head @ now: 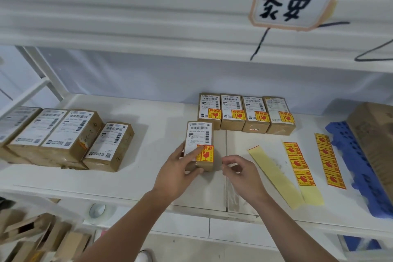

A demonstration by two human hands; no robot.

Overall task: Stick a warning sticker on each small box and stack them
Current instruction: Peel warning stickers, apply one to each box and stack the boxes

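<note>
A small brown box (200, 134) with a white shipping label lies on the white shelf (153, 155). My left hand (180, 168) grips its near end, one finger pressing the yellow-and-red warning sticker (205, 154) on its top. Just right of the box, my right hand (240, 171) hovers with fingers loosely curled and nothing in it. Behind stands a row of several stickered boxes (246, 112). Several boxes without stickers (63, 134) lie at the left. Two sticker strips (298, 164) (329, 160) lie to the right, beside a bare yellow backing strip (274, 174).
A blue perforated plastic piece (359, 166) and a large cardboard box (376, 134) sit at the shelf's right end. A white sign with black characters (293, 0) hangs on the upper shelf. Cardboard scraps (32, 236) and a tape roll (96, 210) lie below left.
</note>
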